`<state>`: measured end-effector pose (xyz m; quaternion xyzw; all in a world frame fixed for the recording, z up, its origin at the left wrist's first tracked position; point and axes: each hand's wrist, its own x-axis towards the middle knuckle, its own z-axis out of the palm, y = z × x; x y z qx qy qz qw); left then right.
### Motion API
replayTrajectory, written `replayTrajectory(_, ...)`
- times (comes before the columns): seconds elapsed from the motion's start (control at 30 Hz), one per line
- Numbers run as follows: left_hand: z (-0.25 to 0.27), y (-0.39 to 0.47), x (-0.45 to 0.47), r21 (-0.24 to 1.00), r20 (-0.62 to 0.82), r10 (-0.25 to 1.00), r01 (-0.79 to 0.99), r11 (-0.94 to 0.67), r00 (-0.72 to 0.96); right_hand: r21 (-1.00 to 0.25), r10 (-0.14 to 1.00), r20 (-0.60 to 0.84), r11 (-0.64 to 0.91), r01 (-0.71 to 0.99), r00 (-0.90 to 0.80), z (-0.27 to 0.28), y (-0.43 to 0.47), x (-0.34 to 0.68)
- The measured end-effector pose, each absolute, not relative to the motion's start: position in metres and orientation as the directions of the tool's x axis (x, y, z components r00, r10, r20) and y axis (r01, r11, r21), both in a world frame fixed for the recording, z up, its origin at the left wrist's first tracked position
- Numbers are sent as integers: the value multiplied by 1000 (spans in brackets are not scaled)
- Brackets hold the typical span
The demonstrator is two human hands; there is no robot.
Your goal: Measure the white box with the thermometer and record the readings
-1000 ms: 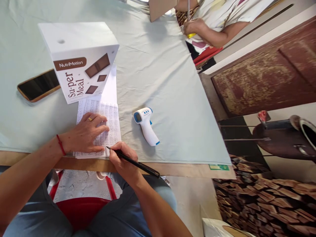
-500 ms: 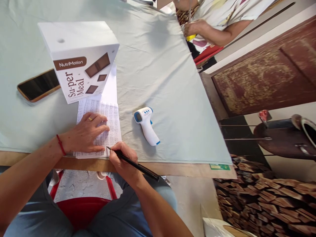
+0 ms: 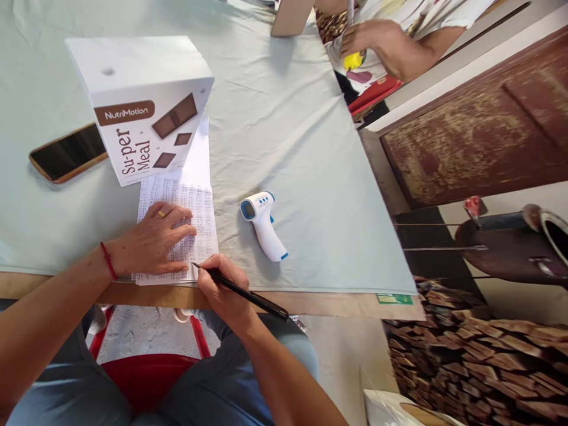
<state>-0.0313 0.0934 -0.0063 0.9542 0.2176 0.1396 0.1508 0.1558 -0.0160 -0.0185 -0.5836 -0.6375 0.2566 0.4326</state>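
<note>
My left hand (image 3: 162, 239) lies flat with fingers spread on a sheet of paper (image 3: 205, 222) covered in rows of small writing. A black pen (image 3: 252, 299) is gripped in my right hand (image 3: 226, 287), its tip touching the paper's lower right part. Behind the sheet stands a white NutriMotion box (image 3: 146, 127), upright on the upper part of the papers. To the right of my hands lies a white and blue infrared thermometer (image 3: 264, 225).
A phone (image 3: 66, 155) lies left of the box on the pale tablecloth (image 3: 310, 177). Across the table, another person's hand (image 3: 364, 38) holds a yellow tape measure (image 3: 354, 61) near a brown cardboard piece (image 3: 291, 18). Stacked firewood (image 3: 479, 361) is on the floor at right.
The other person's hand and the yellow tape measure have shifted slightly right, and the cardboard piece has come further into view. My hands and the pen have hardly moved.
</note>
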Motion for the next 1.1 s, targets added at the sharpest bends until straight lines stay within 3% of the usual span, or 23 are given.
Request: replayTrajectory(1.1, -6, 93, -32, 351, 220, 450, 360, -864, 866, -843, 955, 284, 206, 496, 87, -18, -16, 158)
